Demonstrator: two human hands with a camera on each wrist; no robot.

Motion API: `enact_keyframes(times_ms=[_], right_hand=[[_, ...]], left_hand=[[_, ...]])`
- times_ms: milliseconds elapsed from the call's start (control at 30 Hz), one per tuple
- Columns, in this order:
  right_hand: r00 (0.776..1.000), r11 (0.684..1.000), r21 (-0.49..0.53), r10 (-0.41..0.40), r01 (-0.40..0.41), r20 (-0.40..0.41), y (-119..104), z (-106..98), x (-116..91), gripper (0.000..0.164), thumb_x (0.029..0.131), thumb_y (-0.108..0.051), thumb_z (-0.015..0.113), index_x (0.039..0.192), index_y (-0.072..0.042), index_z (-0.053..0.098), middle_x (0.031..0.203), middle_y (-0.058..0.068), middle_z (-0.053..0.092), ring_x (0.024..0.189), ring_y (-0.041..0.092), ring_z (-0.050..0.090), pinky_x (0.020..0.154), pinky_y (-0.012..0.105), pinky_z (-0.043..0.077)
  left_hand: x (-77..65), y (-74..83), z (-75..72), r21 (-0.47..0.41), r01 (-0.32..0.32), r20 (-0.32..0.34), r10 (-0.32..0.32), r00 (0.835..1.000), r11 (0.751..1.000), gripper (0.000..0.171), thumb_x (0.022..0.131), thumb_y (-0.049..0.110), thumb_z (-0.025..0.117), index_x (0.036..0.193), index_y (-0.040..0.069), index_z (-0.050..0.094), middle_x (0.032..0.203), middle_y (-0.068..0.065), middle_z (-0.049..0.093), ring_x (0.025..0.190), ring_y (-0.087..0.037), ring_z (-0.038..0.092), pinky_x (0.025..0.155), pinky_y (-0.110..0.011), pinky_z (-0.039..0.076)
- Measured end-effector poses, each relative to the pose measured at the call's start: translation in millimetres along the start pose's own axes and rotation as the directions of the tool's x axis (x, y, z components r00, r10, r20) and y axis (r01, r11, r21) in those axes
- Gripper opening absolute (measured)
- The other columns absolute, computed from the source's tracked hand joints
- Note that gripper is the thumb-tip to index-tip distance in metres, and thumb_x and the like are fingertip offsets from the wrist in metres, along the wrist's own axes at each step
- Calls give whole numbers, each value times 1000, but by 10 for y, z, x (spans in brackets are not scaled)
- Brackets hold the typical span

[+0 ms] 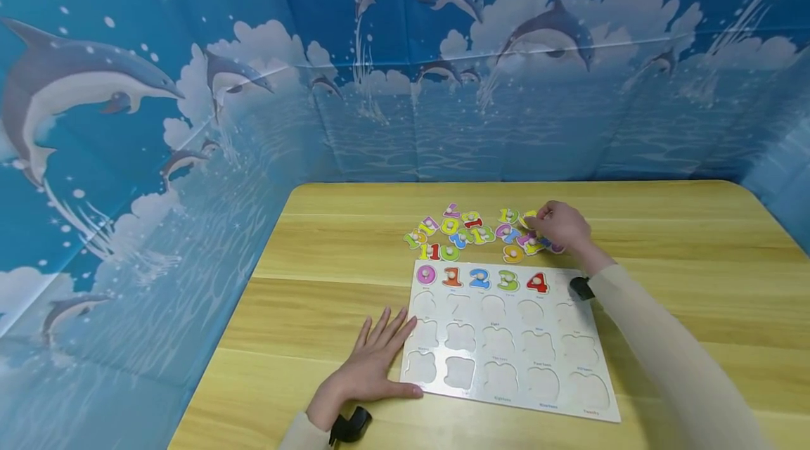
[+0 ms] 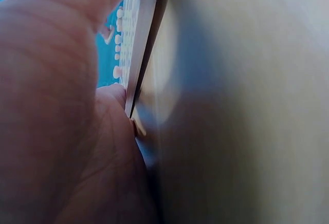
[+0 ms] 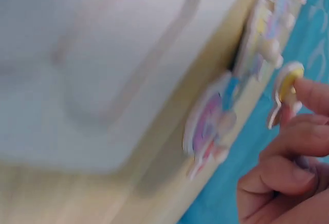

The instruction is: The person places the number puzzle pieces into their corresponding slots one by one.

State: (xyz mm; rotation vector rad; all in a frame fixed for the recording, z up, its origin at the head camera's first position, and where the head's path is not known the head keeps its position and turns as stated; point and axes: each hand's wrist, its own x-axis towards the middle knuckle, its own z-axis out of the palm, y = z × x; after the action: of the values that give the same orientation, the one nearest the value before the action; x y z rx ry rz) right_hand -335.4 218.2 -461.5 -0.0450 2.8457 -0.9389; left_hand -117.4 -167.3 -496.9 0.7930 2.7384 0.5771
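Note:
A white wooden number puzzle board (image 1: 477, 327) lies on the table, with the number pieces 0 (image 1: 427, 275), 1, 2, 3 and 4 (image 1: 538, 283) in its top row and bare recesses below. My left hand (image 1: 373, 365) rests with spread fingers at the board's left edge, thumb along its near-left corner. Beyond the board, my right hand (image 1: 563, 228) pinches a yellow number piece (image 3: 288, 88) between thumb and finger, held above the loose pieces. Which number it is, I cannot tell. A purple piece (image 3: 205, 124) lies near this hand in the right wrist view.
Behind the board, loose number pieces lie in two groups; a green and red 11 (image 1: 430, 252) and an orange 9 (image 1: 513, 254) are closest to its far edge. A blue dolphin-print curtain (image 1: 405, 126) hangs behind the wooden table (image 1: 329, 246) and along its left side.

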Motion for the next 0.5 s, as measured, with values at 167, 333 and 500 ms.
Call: enact_keyframes(times_ms=[167, 333, 500], right_hand=[[993, 995, 38, -92, 89, 79, 83, -151, -139, 39, 89, -37, 65, 95, 1, 57, 80, 10, 59, 60, 22, 53, 54, 33, 40], [966, 987, 82, -151, 137, 211, 194, -284, -283, 37, 85, -35, 71, 90, 0, 59, 78, 8, 60, 71, 23, 52, 60, 33, 39], [926, 987, 86, -160, 138, 343, 360, -357, -397, 36, 82, -38, 74, 86, -4, 62, 71, 3, 52, 66, 17, 42, 58, 31, 36]], left_hand=[[7, -8, 6, -5, 8, 8, -8, 1000, 1000, 104, 77, 70, 60, 154, 19, 11, 159, -3, 1, 143, -28, -7, 111, -54, -4], [12, -6, 4, -11, 10, 8, -9, 1000, 1000, 105, 77, 70, 59, 154, 18, 11, 159, -3, 0, 143, -28, -7, 110, -53, -5], [18, -16, 4, -12, 10, 9, -10, 1000, 1000, 105, 77, 71, 58, 154, 19, 11, 159, -2, -1, 143, -28, -8, 110, -53, -5]])
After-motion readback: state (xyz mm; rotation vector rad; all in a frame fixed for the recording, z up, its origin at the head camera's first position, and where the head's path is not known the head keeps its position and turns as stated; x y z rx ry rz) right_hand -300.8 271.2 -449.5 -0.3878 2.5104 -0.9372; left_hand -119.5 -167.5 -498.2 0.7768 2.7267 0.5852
